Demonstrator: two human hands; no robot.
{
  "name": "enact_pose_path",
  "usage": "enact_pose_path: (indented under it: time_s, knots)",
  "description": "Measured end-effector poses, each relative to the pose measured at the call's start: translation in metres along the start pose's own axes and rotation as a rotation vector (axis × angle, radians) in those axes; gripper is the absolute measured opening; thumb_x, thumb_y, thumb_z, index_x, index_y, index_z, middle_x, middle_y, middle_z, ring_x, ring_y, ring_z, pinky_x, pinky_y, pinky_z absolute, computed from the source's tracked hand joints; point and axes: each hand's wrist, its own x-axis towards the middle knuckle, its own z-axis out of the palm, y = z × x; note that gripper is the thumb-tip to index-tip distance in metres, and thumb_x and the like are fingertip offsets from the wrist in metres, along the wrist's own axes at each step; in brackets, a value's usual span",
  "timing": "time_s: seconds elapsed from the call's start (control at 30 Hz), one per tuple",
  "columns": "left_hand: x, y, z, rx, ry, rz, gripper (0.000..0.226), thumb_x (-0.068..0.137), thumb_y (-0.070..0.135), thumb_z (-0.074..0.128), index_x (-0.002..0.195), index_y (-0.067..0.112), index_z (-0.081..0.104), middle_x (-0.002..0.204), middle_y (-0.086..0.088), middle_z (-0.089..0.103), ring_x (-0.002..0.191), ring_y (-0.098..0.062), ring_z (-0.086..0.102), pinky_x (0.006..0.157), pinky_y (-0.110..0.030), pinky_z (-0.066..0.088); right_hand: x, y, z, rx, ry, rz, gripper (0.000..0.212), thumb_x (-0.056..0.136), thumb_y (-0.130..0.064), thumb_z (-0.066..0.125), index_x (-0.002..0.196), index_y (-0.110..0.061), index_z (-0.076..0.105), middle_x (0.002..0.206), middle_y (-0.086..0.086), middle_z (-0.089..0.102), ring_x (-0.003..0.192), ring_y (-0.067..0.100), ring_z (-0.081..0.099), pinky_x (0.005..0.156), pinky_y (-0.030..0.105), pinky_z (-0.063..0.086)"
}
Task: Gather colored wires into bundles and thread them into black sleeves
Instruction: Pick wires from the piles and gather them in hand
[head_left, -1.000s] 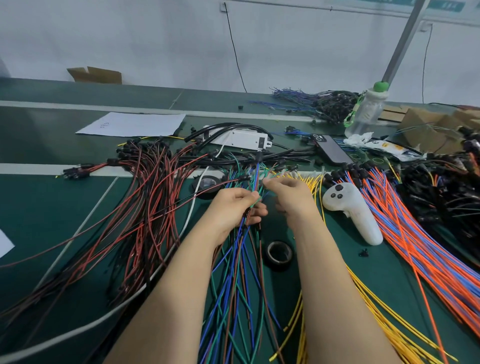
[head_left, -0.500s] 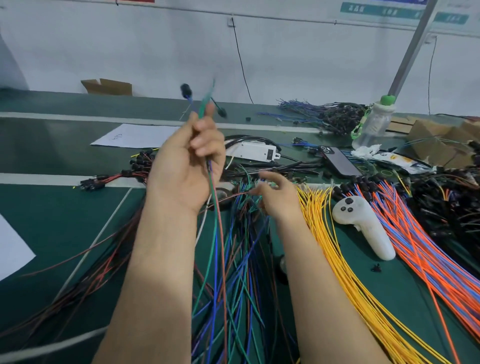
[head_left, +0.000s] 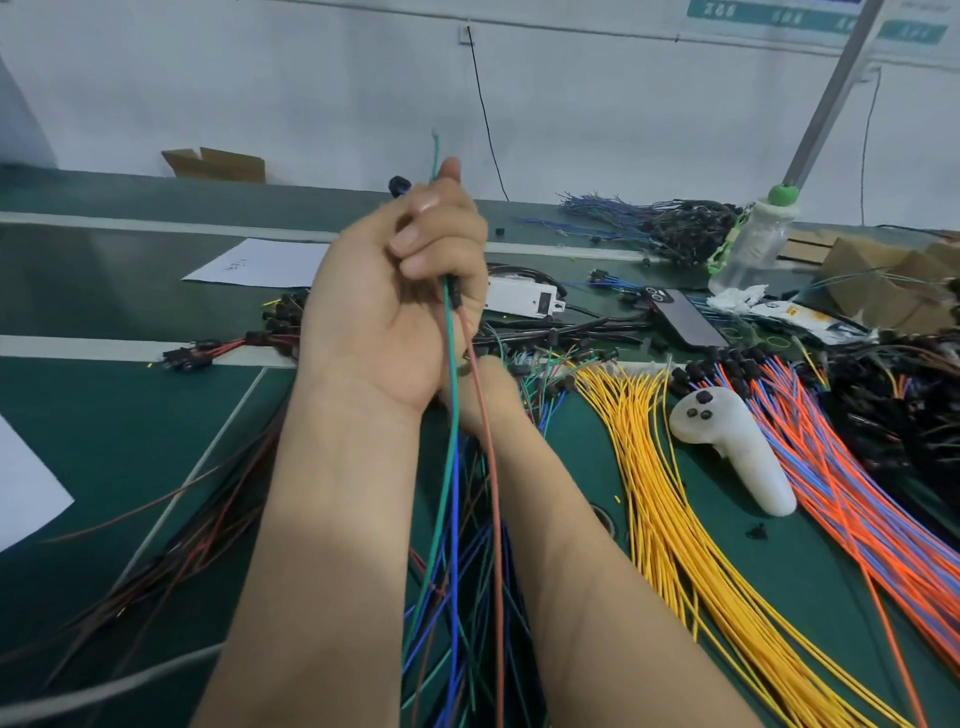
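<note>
Working over the dark green desk (head_left: 104, 441), above its loose heap of blue, green and brown wires (head_left: 460, 597). Holding up the left hand (head_left: 395, 312), fist gripping a thin green wire (head_left: 453, 374) and a thin reddish-brown wire (head_left: 491, 467) hanging into that heap. Hiding the right hand (head_left: 501, 392) behind the left wrist, grip impossible to tell.

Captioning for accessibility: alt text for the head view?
The left hand, held up, grips a few colored wires that hang to the table; the right hand is mostly hidden behind it. Yellow wires lie to the right.
</note>
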Motion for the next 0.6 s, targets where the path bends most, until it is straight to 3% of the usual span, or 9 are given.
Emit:
enact_pose_path:
  time_s: [0.07,0.13,0.2,0.3,0.37,0.4,0.47,0.6]
  knots:
    - [0.002,0.002,-0.001,-0.05,0.039,-0.039,0.017,0.083,-0.004,0.037,0.08,-0.003,0.053,0.055,-0.001,0.04,0.031,-0.01,0.037,0.029,-0.013,0.028,0.0,0.004,-0.018,0.168,0.278,-0.055,0.021,0.092,-0.013,0.05,0.078,-0.006,0.065,0.081,0.013,0.063,0.078,0.026,0.056,0.068,0.027,0.041]
    - [0.003,0.002,0.001,-0.027,0.078,0.003,0.017,0.08,-0.005,0.037,0.078,-0.002,0.054,0.054,0.001,0.039,0.03,-0.007,0.033,0.029,-0.013,0.024,-0.006,0.007,-0.05,0.443,0.596,-0.098,0.018,0.094,-0.008,0.05,0.099,-0.004,0.067,0.092,0.013,0.068,0.082,0.025,0.062,0.078,0.033,0.049]
    - [0.002,-0.001,0.004,0.01,0.064,0.006,0.018,0.078,-0.006,0.037,0.076,-0.001,0.053,0.054,0.002,0.037,0.03,-0.006,0.031,0.029,-0.013,0.022,-0.013,0.005,-0.088,0.762,0.725,-0.157,0.018,0.094,0.002,0.047,0.104,0.0,0.061,0.088,0.012,0.064,0.072,0.02,0.061,0.072,0.032,0.052]
    - [0.0,-0.008,0.008,0.023,-0.026,-0.06,0.023,0.082,-0.004,0.036,0.068,-0.001,0.053,0.054,0.002,0.037,0.032,-0.006,0.033,0.03,-0.011,0.024,-0.036,0.006,-0.138,1.291,0.625,-0.206,0.016,0.093,0.009,0.045,0.093,0.001,0.059,0.072,0.008,0.058,0.049,0.01,0.055,0.053,0.017,0.049]
    - [0.004,-0.014,0.006,0.104,-0.043,-0.08,0.027,0.091,0.001,0.034,0.07,0.003,0.051,0.054,0.003,0.04,0.034,-0.004,0.035,0.031,-0.011,0.027,-0.048,0.012,-0.161,1.645,0.394,-0.208,0.013,0.094,0.005,0.046,0.091,0.001,0.058,0.072,0.009,0.056,0.045,0.006,0.053,0.047,0.012,0.046]
    - [0.008,-0.019,0.003,0.205,-0.028,-0.086,0.028,0.096,0.006,0.032,0.073,0.008,0.049,0.054,0.004,0.042,0.035,-0.003,0.036,0.032,-0.011,0.028,-0.054,0.015,-0.169,1.709,0.255,-0.207,0.011,0.092,0.003,0.048,0.089,0.0,0.057,0.071,0.008,0.056,0.043,0.005,0.051,0.045,0.011,0.045]
    - [0.018,-0.036,-0.007,0.499,0.042,-0.1,0.029,0.101,0.016,0.032,0.076,0.014,0.046,0.053,0.004,0.049,0.037,-0.002,0.041,0.033,-0.011,0.031,-0.059,0.019,-0.17,1.609,0.105,-0.183,0.009,0.091,0.0,0.049,0.086,-0.003,0.057,0.067,0.007,0.057,0.042,0.002,0.049,0.043,0.009,0.043]
    - [0.033,-0.071,-0.045,1.002,0.191,-0.208,0.028,0.103,0.018,0.031,0.08,0.015,0.046,0.06,0.0,0.063,0.042,-0.008,0.055,0.04,-0.016,0.044,-0.057,0.02,-0.135,0.988,0.221,-0.122,0.013,0.09,0.004,0.056,0.092,-0.008,0.053,0.067,0.005,0.062,0.044,0.007,0.049,0.042,0.014,0.039]
